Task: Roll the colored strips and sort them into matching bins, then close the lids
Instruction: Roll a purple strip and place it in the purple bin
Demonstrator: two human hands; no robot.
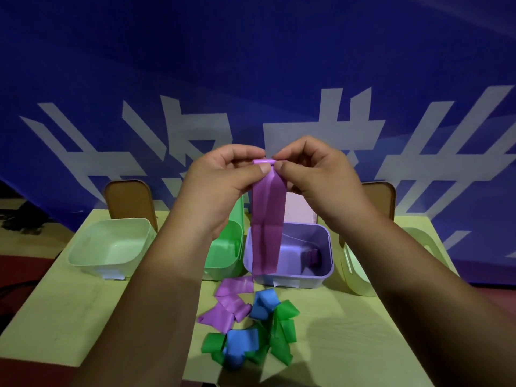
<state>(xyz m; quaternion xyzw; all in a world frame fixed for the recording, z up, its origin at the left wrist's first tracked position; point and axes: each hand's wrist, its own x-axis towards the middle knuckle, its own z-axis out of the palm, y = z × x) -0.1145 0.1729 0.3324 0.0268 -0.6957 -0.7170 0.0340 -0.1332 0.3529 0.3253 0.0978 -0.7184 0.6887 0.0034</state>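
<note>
A long purple strip (266, 219) hangs in front of me, its top end curled into a small roll. My left hand (223, 177) and my right hand (312, 174) pinch that rolled end from either side, held high above the bins. The strip's loose end dangles over the purple bin (290, 277), which holds one rolled purple piece (314, 256). A green bin (226, 258) stands left of it, partly behind my left arm. On the table below lies a heap of purple strips (229, 303), blue strips (240, 344) and green strips (282, 333).
A pale mint bin (111, 247) stands at the left, a pale yellow bin (360, 280) at the right behind my right arm. Brown lids (128, 199) stand upright behind the bins. The yellow-green table (69, 317) ends near a blue banner wall.
</note>
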